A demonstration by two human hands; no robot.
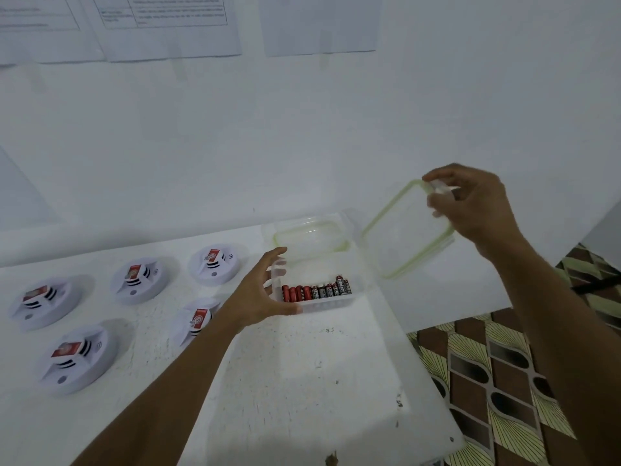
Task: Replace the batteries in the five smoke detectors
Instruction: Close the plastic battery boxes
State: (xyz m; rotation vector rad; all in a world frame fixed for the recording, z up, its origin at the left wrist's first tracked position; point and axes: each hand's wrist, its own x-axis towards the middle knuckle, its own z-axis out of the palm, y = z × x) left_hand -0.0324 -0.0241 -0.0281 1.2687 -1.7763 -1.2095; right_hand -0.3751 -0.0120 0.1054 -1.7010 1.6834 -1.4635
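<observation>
Several white round smoke detectors with red labels lie on the white table, among them one at the far left point(42, 302), one at the near left point(75, 358) and one at the back point(215, 264). A clear plastic box point(336, 297) holds a row of red and black batteries point(316, 292). My left hand point(265, 294) holds the box's left end, thumb at the front and fingers spread behind. My right hand point(470, 203) pinches a corner of the clear lid with a green seal point(403, 230), lifted and tilted above the box's right side.
A second clear container with a green-sealed lid point(309, 235) stands just behind the open box. The white table point(302, 381) ends at the right, where patterned floor tiles point(504, 381) show. Paper sheets point(168, 25) hang on the white wall behind.
</observation>
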